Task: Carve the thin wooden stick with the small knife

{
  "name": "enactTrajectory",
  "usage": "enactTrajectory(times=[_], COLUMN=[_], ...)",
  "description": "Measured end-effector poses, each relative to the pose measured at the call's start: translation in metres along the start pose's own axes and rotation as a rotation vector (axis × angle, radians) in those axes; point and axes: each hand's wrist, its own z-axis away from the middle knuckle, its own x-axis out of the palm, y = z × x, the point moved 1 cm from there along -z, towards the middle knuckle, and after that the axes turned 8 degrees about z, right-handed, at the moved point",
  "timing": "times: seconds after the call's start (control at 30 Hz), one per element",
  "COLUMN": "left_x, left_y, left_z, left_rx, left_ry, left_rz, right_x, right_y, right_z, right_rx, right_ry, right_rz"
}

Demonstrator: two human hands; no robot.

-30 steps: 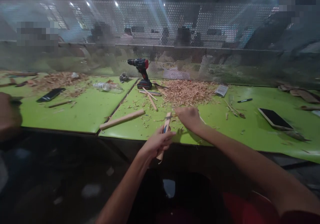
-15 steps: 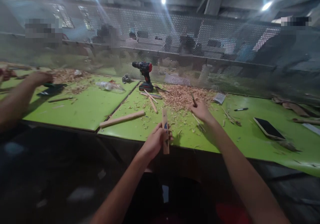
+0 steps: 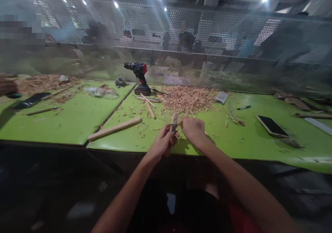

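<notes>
My left hand (image 3: pixel 163 143) grips a short wooden stick (image 3: pixel 174 119) held upright over the near edge of the green table (image 3: pixel 77 122). My right hand (image 3: pixel 192 130) is closed around a small knife whose blade (image 3: pixel 173 125) lies crosswise against the stick, just left of the fist. Both hands are close together, almost touching. Thin wood shavings (image 3: pixel 188 99) are heaped on the table behind them.
A long wooden stick (image 3: pixel 114 128) lies left of my hands. A red and black drill (image 3: pixel 138 75) stands at the back by the perforated screen (image 3: pixel 181 42). A phone (image 3: pixel 272 126) and pen (image 3: pixel 243 107) lie right; a plastic bottle (image 3: pixel 101 92) lies left. Another person's hand (image 3: pixel 7 87) shows far left.
My right hand came back from over the shavings pile to the stick, setting the blade against it. The left hand stayed on the stick. The other person's arm drew back to the left.
</notes>
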Motion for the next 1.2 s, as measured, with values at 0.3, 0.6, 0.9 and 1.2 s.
enactTrajectory(times=[0.3, 0.6, 0.9, 1.2], left_x=[-0.002, -0.014, -0.009, -0.010], left_y=[-0.007, 0.005, 0.023, 0.015], left_z=[-0.025, -0.023, -0.014, -0.013], left_rx=[0.096, 0.103, 0.101, 0.104], left_ry=[0.105, 0.144, 0.056, 0.102], left_rz=[-0.129, -0.205, -0.109, -0.066], right_x=[-0.013, 0.004, 0.008, 0.004], right_y=[-0.003, 0.038, 0.023, 0.022], right_z=[0.009, 0.008, 0.011, 0.015], right_rx=[-0.101, -0.526, -0.451, -0.472], right_ry=[0.037, 0.262, 0.390, 0.403], right_rz=[0.108, -0.203, 0.073, 0.140])
